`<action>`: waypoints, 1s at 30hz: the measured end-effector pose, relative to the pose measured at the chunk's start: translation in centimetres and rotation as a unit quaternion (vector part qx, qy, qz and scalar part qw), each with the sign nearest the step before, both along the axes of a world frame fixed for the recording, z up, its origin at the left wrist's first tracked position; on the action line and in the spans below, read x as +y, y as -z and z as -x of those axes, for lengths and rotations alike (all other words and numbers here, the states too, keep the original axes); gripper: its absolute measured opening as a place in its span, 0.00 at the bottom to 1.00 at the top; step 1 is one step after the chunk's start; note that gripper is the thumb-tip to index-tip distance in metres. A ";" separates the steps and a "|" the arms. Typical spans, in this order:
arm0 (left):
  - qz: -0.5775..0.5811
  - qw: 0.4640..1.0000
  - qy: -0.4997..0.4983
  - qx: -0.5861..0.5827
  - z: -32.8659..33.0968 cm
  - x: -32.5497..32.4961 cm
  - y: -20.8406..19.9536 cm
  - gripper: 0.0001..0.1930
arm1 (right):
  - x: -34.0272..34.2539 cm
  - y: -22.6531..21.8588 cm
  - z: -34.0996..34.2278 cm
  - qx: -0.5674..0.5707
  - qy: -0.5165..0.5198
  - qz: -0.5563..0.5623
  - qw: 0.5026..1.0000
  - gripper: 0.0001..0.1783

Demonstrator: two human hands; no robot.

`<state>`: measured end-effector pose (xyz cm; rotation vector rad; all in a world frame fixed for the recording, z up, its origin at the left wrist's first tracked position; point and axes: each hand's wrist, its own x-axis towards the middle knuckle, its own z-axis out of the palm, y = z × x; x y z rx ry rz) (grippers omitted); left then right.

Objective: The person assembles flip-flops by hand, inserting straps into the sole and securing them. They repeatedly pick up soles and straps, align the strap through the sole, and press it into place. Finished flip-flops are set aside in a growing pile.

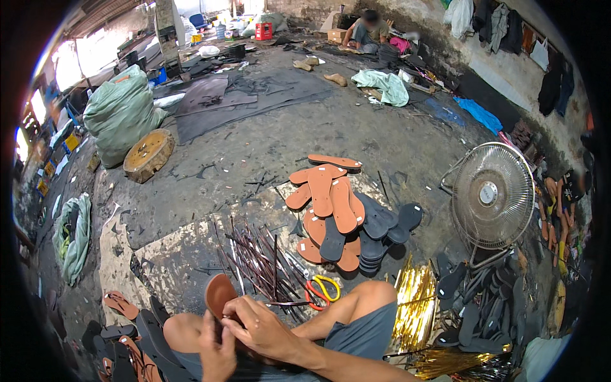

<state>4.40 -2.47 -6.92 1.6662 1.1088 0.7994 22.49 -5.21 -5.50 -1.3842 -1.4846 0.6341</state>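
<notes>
A tan sandal sole point(219, 292) stands tilted up in front of my lap, between my hands. My left hand point(216, 349) is closed at its lower end, fingers along the near side. My right hand point(259, 326) pinches at the sole's edge; a thin dark strap point(285, 304) sticks out sideways past its knuckles. The fingertips partly hide what they grip. Just beyond lies a loose pile of dark glossy straps point(264, 261). Scissors with red and yellow handles point(326, 290) rest beside it. Farther out is a heap of tan and black soles point(331, 204).
A standing fan point(490, 194) is at right, above a pile of black sandals point(487, 305). Gold strips point(414, 305) lie by my right knee. Finished sandals point(121, 305) lie at left. A round wood block point(149, 155) leans near a green sack point(121, 114). Another person point(369, 35) sits far back.
</notes>
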 end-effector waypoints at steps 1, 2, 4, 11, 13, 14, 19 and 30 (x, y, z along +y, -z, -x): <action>-0.002 1.000 -0.003 0.031 0.7 0.2 -1.4 0.28 | 0.4 0.2 -0.7 0.027 0.022 -0.078 0.996 0.16; -0.015 0.995 0.027 0.091 3.0 1.1 -4.0 0.29 | 1.0 0.9 -2.0 0.043 0.030 -0.117 0.992 0.17; -0.025 0.976 0.045 0.209 8.0 1.7 -9.8 0.28 | 2.4 3.5 -6.2 0.009 0.114 -0.108 0.988 0.18; -0.138 0.950 -0.207 0.188 18.3 0.9 -14.6 0.27 | 3.1 12.1 -21.7 -0.471 0.202 0.375 0.772 0.31; -0.019 0.992 -0.118 0.028 15.1 0.6 -11.6 0.29 | 2.3 7.3 -21.4 -0.408 0.255 0.307 0.822 0.26; 0.043 0.995 -0.083 -0.043 12.2 0.6 -9.4 0.33 | 1.4 4.2 -20.1 -0.375 0.284 0.214 0.856 0.21; 0.333 0.842 -0.085 -0.415 0.6 1.5 -2.7 0.44 | -1.8 -4.4 -9.6 0.243 0.098 0.048 0.964 0.16; -0.012 0.987 -0.126 0.101 11.6 -1.2 -1.4 0.37 | 11.4 22.2 -5.6 -0.309 0.230 0.221 0.896 0.13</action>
